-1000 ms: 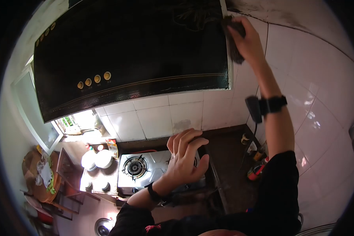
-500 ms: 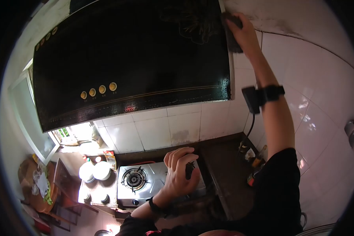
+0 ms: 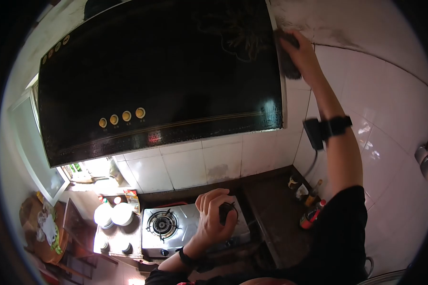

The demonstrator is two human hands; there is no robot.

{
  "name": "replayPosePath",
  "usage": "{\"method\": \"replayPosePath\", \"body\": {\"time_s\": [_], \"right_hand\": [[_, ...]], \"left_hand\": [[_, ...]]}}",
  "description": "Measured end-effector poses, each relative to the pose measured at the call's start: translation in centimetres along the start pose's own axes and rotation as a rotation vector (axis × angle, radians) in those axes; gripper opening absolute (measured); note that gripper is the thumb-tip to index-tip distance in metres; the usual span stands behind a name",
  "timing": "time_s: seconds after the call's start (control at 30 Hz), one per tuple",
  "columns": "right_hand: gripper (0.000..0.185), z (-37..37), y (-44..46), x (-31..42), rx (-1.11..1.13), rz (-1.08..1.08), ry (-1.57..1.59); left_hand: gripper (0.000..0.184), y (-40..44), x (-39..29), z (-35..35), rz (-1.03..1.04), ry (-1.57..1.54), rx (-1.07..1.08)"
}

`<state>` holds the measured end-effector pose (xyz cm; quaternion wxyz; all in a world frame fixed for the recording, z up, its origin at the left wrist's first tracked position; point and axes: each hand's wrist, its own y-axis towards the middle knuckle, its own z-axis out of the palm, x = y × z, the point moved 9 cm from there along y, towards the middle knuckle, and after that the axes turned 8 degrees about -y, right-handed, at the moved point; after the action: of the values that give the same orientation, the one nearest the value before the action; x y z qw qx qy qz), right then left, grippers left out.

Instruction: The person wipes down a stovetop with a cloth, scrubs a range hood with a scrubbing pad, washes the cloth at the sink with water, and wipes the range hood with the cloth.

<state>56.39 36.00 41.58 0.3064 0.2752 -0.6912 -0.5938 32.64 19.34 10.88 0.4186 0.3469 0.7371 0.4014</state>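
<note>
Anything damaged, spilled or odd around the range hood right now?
Yes, some staining: a grey patch discolours the white tiles behind the stove, and dark smudges mark the wall near the right hand. Both stand out against otherwise pale surfaces. No spill shows.

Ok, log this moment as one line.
right hand: gripping dark cloth beside black range hood | left hand: loosely curled, in front of gas stove

Blocked left by the range hood (image 3: 161,71), hemmed right by the tiled wall (image 3: 394,114), opens up between hood and gas stove (image 3: 188,218)!
</note>
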Motion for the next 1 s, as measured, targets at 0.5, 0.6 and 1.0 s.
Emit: {"method": "replayPosePath", "body": {"time_s": [0.5,0.6,1.0], "right_hand": [[0.032,1.9,5.9,-0.9,0.169,0.240,0.146],[0.032,2.1,8.8,-0.4,0.123,0.166,0.094],[0.027,1.6,7.8,-0.5,0.075,0.084,-0.231]], "left_hand": [[0.036,-0.2,0.1,-3.1,-0.039,0.025,-0.022],[0.036,0.2,-0.3,-3.1,-0.002,0.006,-0.017],[0.042,-0.4,0.0,-3.0,-0.019,-0.087,0.009]]}}
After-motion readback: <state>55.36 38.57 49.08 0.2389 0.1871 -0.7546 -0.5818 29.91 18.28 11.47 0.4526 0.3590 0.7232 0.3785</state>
